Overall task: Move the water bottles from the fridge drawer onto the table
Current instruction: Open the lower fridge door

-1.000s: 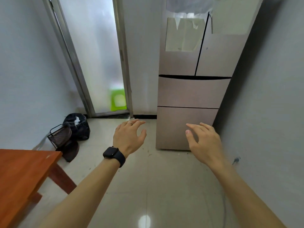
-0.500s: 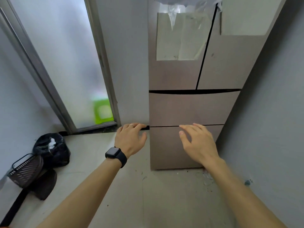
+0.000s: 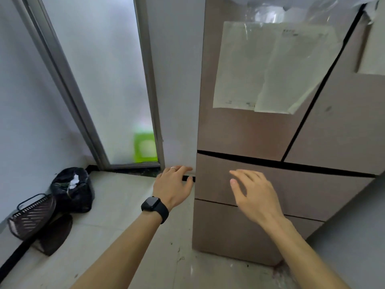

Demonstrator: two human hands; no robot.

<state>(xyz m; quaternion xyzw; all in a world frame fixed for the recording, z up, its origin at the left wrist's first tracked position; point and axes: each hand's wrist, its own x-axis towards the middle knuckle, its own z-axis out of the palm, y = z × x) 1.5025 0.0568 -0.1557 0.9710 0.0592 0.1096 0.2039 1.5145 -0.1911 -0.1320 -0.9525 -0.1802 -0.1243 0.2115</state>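
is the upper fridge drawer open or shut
Shut: the upper drawer front sits flush with the fridge face, and neither hand grips it.

Black bin bag (image 3: 71, 189) beside dark mesh basket (image 3: 31, 219), floor corner.

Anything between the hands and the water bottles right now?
Yes: the fridge is fully shut. The upper drawer front and lower drawer front are both closed, so no bottles show. The left hand and right hand are open and empty, hovering before the upper drawer.
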